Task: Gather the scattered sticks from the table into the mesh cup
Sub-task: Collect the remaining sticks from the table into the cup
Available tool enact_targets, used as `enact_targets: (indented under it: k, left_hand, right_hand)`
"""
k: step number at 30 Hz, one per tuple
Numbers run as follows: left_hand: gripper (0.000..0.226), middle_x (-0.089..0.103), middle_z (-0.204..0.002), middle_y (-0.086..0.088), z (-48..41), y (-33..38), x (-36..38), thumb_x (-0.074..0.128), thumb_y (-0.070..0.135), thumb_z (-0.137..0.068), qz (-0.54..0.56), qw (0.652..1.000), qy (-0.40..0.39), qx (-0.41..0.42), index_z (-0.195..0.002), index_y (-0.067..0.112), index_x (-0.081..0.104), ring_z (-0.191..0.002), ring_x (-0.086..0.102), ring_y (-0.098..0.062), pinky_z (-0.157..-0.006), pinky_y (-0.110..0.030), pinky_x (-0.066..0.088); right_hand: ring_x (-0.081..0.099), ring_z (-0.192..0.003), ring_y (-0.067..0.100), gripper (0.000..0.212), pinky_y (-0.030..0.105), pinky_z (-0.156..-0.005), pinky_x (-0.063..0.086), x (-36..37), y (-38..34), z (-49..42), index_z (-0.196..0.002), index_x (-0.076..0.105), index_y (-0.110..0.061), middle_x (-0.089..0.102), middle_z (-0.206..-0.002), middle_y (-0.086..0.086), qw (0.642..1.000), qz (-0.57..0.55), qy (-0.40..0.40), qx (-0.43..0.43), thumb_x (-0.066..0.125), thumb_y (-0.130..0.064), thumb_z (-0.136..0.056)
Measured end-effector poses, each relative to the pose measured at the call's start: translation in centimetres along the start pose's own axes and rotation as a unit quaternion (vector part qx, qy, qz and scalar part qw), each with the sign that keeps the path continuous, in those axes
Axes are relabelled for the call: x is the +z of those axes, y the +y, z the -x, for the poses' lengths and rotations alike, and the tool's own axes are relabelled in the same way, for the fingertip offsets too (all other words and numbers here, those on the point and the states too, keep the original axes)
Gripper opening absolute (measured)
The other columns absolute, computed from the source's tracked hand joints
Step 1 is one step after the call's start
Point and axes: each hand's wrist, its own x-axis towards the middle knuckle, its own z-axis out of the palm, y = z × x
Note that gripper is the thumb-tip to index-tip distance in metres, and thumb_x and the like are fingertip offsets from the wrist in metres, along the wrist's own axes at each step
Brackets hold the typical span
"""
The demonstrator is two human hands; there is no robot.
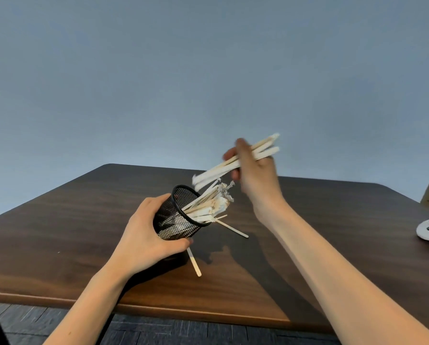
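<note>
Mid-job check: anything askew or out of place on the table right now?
Yes. The mesh cup is tilted on its side in the left hand, its sticks poking out loosely. Two sticks lie on the table: one beside the rim, one under the cup. The right hand holds a bundle.

An office-like room: dark wooden table (84, 232), plain grey wall (158, 70), mesh cup (176, 217).

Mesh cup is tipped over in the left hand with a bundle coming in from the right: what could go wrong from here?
1. The mesh cup is tilted, and the sticks inside fan past its rim; they may slide out.
2. The bundle in the right hand could jam against them.
3. Two loose sticks on the table may be missed near the left hand.
</note>
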Motion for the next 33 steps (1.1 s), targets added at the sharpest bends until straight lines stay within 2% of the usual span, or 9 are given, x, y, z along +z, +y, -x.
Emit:
enact_targets:
  k: [3,5,10,13,16,19,23,26,33]
  left_hand:
    - [0.080,0.065,-0.122,0.018,0.0,0.1,-0.1,0.085,0.054,-0.044,0.011,1.000,0.004,-0.001,-0.118,0.059,0.054,-0.115,0.057,0.017,-0.087,-0.009,0.043]
    - [0.076,0.065,-0.121,0.019,-0.1,0.1,-0.4,0.085,0.054,-0.044,0.013,1.000,0.013,-0.002,-0.112,0.064,0.052,-0.113,0.058,0.018,-0.087,-0.011,0.044]
    - [0.078,0.068,-0.124,0.015,-0.5,-0.9,-1.8,0.086,0.054,-0.045,0.025,0.999,0.028,-0.026,-0.119,0.056,0.061,-0.113,0.068,0.000,-0.091,-0.021,0.050]
    - [0.095,0.072,-0.128,0.005,-0.7,-2.1,-3.2,0.089,0.054,-0.046,0.018,0.999,0.030,-0.038,-0.136,0.033,0.067,-0.115,0.071,-0.013,-0.097,-0.034,0.055]
    - [0.100,0.072,-0.128,0.002,-0.8,-3.1,-4.2,0.090,0.054,-0.045,0.010,0.998,0.037,-0.045,-0.138,0.028,0.067,-0.114,0.072,-0.016,-0.093,-0.032,0.054]
    - [0.099,0.074,-0.129,0.001,-0.7,-3.7,-4.7,0.090,0.055,-0.044,0.011,0.998,0.047,-0.051,-0.136,0.027,0.068,-0.114,0.073,-0.018,-0.096,-0.036,0.055]
    - [0.097,0.075,-0.129,0.002,-0.5,-4.2,-5.0,0.092,0.054,-0.045,0.017,0.998,0.044,-0.052,-0.136,0.028,0.069,-0.117,0.073,-0.018,-0.102,-0.042,0.056]
    - [0.094,0.076,-0.128,0.003,-0.3,-4.5,-4.9,0.093,0.053,-0.046,0.023,0.998,0.040,-0.050,-0.135,0.030,0.069,-0.116,0.074,-0.017,-0.105,-0.044,0.056]
    - [0.096,0.073,-0.127,0.004,-0.1,-4.5,-4.4,0.092,0.052,-0.045,0.025,0.999,0.029,-0.036,-0.136,0.028,0.069,-0.115,0.073,-0.018,-0.100,-0.040,0.056]
  right_hand:
    - [0.064,-0.069,0.010,0.044,0.033,-0.071,0.053,1.8,0.3,0.4,-0.081,0.072,-0.022,0.069,-0.073,-0.006,0.976,0.178,-0.121,-0.011,0.057,-0.063,-0.087]
    - [0.061,-0.076,0.009,0.053,0.032,-0.073,0.050,1.9,0.3,0.3,-0.098,0.072,-0.027,0.061,-0.077,-0.012,0.971,0.218,-0.101,-0.009,0.059,-0.074,-0.076]
    - [0.057,-0.072,0.012,0.044,0.029,-0.065,0.042,-0.5,1.7,0.3,-0.094,0.070,-0.015,0.060,-0.075,-0.004,0.991,0.133,0.023,0.009,0.050,-0.055,-0.094]
    - [0.062,-0.094,0.019,0.038,0.035,-0.082,0.048,-1.6,5.3,1.3,-0.101,0.070,-0.022,0.065,-0.095,-0.005,0.950,0.310,-0.008,0.024,0.050,-0.053,-0.090]
    - [0.043,-0.134,0.028,0.089,0.042,-0.109,0.036,-0.7,7.8,3.8,-0.143,0.049,-0.019,0.047,-0.144,0.010,0.861,0.472,-0.169,0.081,0.041,-0.081,-0.079]
    - [0.025,-0.145,0.031,0.124,0.047,-0.118,0.021,1.0,8.8,5.7,-0.156,0.022,-0.014,0.028,-0.159,0.013,0.815,0.516,-0.246,0.093,0.032,-0.096,-0.064]
    - [0.043,-0.130,0.029,0.085,0.042,-0.104,0.036,1.3,9.2,5.2,-0.146,0.040,-0.015,0.050,-0.140,0.007,0.804,0.561,-0.193,0.023,0.046,-0.073,-0.084]
    - [0.055,-0.112,0.028,0.044,0.037,-0.087,0.044,0.9,8.7,4.5,-0.116,0.061,-0.013,0.059,-0.112,0.004,0.811,0.557,-0.183,0.002,0.055,-0.049,-0.091]
    - [0.062,-0.091,0.029,0.008,0.032,-0.069,0.040,0.7,6.7,3.3,-0.100,0.057,-0.015,0.066,-0.107,0.006,0.752,0.632,-0.172,0.074,0.060,-0.019,-0.094]
